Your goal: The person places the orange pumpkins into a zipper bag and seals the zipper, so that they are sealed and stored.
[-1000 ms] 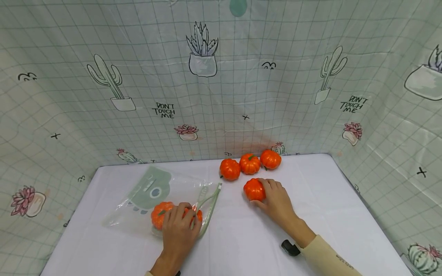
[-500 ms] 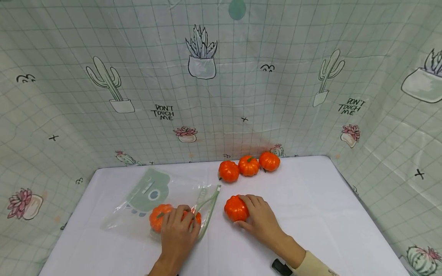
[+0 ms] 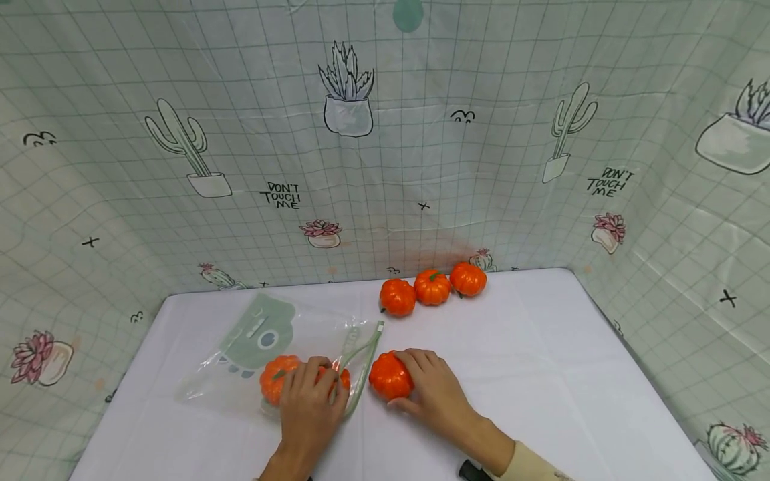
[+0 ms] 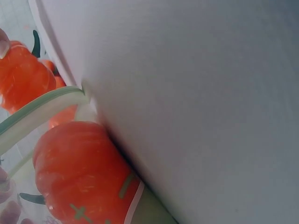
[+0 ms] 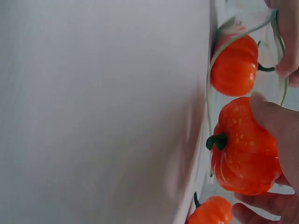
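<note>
My right hand (image 3: 436, 397) grips a small orange pumpkin (image 3: 391, 376), its thumb and fingers around the sides. The pumpkin's green stem shows in the right wrist view. Just left of it lies a clear zip bag (image 3: 325, 314) with a green monster print and a green-edged mouth facing right. My left hand (image 3: 313, 407) pinches the upper edge of that mouth, which gapes in the right wrist view. Inside the bag sit an orange pumpkin (image 3: 279, 379) and another pumpkin (image 4: 84, 168) near the mouth, partly hidden by the left fingers in the head view.
Three more pumpkins (image 3: 432, 287) stand in a row at the back edge of the white-covered table (image 3: 541, 374). A patterned cloth (image 3: 385, 147) hangs behind and at both sides. A black device (image 3: 472, 471) is at the right wrist.
My right hand has moved left and nearer with the pumpkin, from in front of the back row to beside the bag's mouth. The left hand and bag have stayed put.
</note>
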The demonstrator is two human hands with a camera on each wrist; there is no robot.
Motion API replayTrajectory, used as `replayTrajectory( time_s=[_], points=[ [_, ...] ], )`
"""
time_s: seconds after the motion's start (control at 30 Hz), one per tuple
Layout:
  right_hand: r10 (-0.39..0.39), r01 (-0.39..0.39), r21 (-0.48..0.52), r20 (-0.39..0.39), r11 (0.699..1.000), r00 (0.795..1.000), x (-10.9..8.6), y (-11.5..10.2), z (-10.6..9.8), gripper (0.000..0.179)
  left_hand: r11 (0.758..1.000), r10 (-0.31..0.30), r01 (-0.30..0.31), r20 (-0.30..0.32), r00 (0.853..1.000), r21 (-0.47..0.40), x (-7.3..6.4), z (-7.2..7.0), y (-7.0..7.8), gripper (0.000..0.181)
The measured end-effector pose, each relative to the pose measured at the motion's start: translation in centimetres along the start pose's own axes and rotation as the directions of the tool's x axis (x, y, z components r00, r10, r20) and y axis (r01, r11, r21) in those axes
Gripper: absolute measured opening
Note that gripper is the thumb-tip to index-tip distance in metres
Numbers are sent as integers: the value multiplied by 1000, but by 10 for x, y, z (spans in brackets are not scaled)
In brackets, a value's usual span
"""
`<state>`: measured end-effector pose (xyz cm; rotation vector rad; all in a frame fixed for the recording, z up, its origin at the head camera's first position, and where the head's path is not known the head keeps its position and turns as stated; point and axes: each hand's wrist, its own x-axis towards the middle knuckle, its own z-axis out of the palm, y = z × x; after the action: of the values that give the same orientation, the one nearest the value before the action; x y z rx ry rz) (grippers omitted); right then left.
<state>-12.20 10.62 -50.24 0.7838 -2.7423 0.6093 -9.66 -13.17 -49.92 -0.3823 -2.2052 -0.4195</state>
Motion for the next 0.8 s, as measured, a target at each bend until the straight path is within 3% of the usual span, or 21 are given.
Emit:
replayTrajectory(
  time_s=[0.37, 0.8],
  points=[
    [-50, 50, 21, -2, 999, 999, 7, -19, 12, 83, 999, -35, 33, 59, 998, 30, 1, -3, 3, 13],
    [-63, 63, 1, 19, 998, 998, 19, -34, 21, 81, 1000, 18, -18, -33, 999, -12, 1, 1, 0, 4]
  ],
)
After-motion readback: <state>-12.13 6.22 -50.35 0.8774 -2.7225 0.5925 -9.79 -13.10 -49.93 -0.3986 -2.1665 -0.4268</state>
